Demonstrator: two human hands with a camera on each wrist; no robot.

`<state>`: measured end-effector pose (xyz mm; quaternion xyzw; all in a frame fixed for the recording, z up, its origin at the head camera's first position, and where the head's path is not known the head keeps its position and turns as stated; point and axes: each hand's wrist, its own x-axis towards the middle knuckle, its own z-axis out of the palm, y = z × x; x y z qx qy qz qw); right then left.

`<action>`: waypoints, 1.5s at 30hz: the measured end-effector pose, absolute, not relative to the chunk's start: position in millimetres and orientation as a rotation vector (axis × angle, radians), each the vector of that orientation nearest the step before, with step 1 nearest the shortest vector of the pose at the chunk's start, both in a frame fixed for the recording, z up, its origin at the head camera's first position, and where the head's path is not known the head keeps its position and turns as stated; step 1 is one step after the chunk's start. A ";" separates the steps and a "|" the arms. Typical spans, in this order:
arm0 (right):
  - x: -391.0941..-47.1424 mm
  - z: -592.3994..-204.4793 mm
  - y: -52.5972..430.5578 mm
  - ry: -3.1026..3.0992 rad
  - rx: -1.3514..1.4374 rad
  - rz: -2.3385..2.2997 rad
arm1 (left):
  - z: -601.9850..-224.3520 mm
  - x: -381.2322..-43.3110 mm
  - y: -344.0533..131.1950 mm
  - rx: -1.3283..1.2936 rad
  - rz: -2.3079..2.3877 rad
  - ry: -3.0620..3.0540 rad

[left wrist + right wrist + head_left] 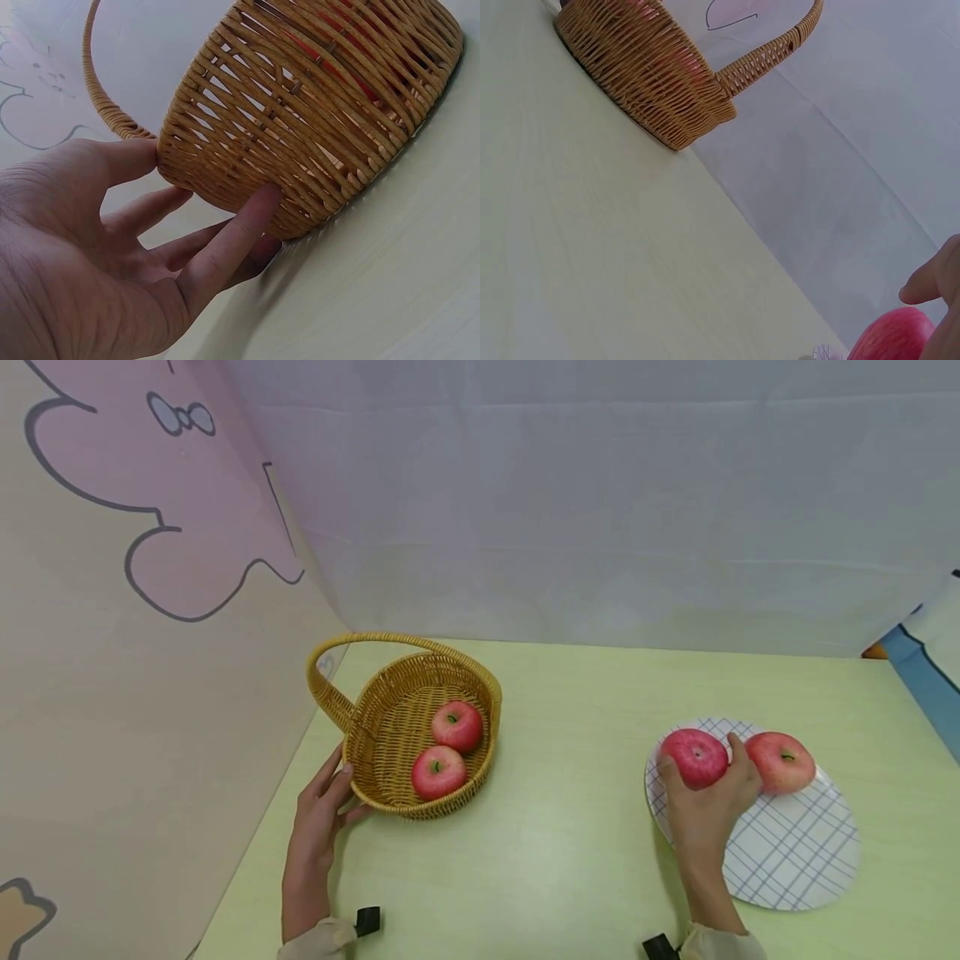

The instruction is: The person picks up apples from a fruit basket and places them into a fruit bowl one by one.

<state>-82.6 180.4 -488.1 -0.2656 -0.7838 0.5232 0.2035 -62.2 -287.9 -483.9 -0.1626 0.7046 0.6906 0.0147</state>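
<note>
- Along the near edge, a left sleeve (pixel 318 939) and a right sleeve (pixel 723 943) are entering the view, a small black piece (pixel 368 921) sitting beside the left cuff.
- Just beyond, the left hand (pixel 318 822) is resting its spread fingers against the outside of a wicker basket (pixel 393 718), unclenched and touching the lower wall.
- Across from it, the right hand (pixel 705 814) is grasping the nearer-left apple (pixel 696 757), thumb on one side and finger on the other.
- That apple is turning its stemless end upward over the far left part of a plate (pixel 795 852); I cannot tell whether it is touching the plate.
- Just to its right, a second apple (pixel 780 764) is resting on the plate, stem up; blue lines are crossing the white surface.
- Inside the basket, a front apple (pixel 439 772) and a back apple (pixel 457 727) are lying close together toward the right, while the handle is arching at the far left.
- Under everything, a pale table (pixel 555 827) is stretching back.
- Farthest away, a greyish backdrop (pixel 600 510) is rising behind it.
</note>
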 end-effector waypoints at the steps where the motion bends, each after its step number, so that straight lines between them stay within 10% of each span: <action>1: -82.7 -487.5 180.2 -2.182 -0.732 1.452 | -483.9 -62.1 -287.9 -0.507 2.151 2.192; 45: -78.7 -469.7 167.8 -1.868 -0.240 1.421 | -485.9 -59.3 -287.8 -0.510 2.144 2.212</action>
